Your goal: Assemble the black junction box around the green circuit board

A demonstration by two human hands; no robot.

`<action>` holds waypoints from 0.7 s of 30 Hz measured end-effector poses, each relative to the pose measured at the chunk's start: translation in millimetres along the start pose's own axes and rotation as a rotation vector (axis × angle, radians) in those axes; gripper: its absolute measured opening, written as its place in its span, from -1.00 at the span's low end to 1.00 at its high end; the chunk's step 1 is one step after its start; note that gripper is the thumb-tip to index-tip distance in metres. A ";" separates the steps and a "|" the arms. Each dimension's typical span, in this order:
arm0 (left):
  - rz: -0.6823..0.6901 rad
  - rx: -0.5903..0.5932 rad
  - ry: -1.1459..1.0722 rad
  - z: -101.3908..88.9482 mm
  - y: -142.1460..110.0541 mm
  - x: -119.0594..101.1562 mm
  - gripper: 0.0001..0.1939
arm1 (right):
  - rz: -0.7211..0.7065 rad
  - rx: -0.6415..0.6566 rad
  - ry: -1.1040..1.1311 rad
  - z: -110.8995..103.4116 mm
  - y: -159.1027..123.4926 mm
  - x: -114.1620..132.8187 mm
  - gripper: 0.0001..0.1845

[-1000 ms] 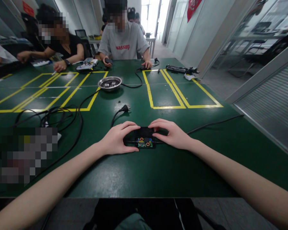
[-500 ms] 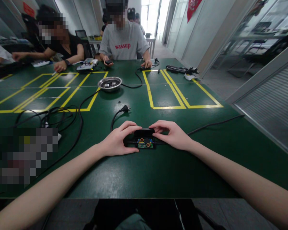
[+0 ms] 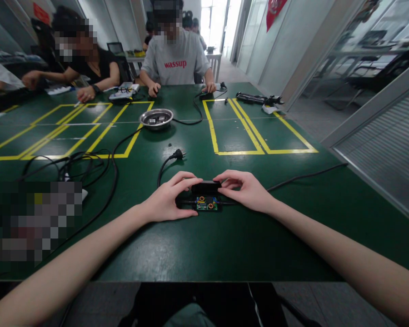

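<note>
A small green circuit board (image 3: 207,204) with copper-wound coils lies on the table in front of me, black cable running out of both its sides. Just behind it a black plastic cover (image 3: 206,186) is held tilted on edge. My left hand (image 3: 172,197) grips the cover's left end with its upper fingers, while its thumb rests near the board's lower left corner. At the other end, my right hand (image 3: 247,190) pinches the cover between thumb and fingers. The black power plug (image 3: 178,154) lies beyond my left hand, prongs pointing right.
The green table (image 3: 150,254) carries yellow tape outlines. A metal bowl (image 3: 156,119) with small metallic parts stands farther back. Tangled black cables (image 3: 78,165) lie at left. A black tool-like object (image 3: 259,98) lies back right. Two people work across the table.
The black cover has risen and tilted slightly, showing more of its face. My hands have barely moved. The person opposite has lowered a hand to the table.
</note>
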State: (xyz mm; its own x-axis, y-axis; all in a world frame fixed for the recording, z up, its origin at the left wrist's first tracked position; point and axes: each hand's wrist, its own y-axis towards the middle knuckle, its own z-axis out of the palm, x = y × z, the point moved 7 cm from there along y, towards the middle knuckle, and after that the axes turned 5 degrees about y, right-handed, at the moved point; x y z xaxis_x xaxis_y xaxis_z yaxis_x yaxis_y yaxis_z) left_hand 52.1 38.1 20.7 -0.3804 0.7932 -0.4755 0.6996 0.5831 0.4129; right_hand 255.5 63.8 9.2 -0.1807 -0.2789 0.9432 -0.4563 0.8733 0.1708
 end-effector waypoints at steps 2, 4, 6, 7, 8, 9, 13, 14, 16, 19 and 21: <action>0.005 -0.009 -0.005 -0.3 0.1 -0.4 -0.22 | -0.003 0.004 0.005 0.2 0.0 0.2 -0.75; 0.000 -0.008 -0.011 -0.1 0.3 -0.3 -0.22 | -0.005 0.009 0.007 0.5 -0.1 0.6 -0.76; -0.013 0.002 -0.013 0.5 0.4 0.2 -0.22 | -0.013 0.018 0.007 0.8 -0.4 1.6 -0.77; -0.019 0.008 -0.014 0.8 0.3 0.4 -0.22 | -0.020 0.024 0.006 1.0 -0.7 2.3 -0.77; -0.023 0.013 -0.016 0.9 0.2 0.5 -0.22 | -0.029 0.031 0.005 1.3 -1.0 3.0 -0.77; -0.024 0.016 -0.018 0.9 0.1 0.3 -0.23 | -0.038 0.040 0.002 1.6 -1.3 3.8 -0.78; -0.026 0.023 -0.024 0.5 0.3 -0.2 -0.27 | -0.101 0.096 -0.029 4.0 -3.3 9.0 -0.82; -0.028 0.024 -0.028 0.5 0.6 -0.3 -0.30 | -0.127 0.116 -0.042 5.0 -3.9 11.2 -0.83; -0.022 0.028 -0.036 0.3 1.6 -1.3 -0.38 | -0.191 0.151 -0.080 6.8 -5.3 16.6 -0.86; -0.001 0.033 -0.037 -0.2 3.3 -4.2 -0.52 | -0.284 0.188 -0.147 8.8 -7.4 24.8 -0.93; -0.001 0.035 -0.032 -0.4 3.8 -5.1 -0.57 | -0.331 0.212 -0.179 10.5 -8.8 28.8 -0.93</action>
State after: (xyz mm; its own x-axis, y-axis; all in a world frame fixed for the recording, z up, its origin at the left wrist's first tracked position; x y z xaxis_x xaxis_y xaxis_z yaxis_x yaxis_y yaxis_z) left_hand 56.5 36.3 24.9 -0.3619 0.7866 -0.5004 0.7201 0.5767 0.3858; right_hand 245.2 43.9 31.9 -0.1341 -0.6112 0.7801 -0.6806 0.6289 0.3758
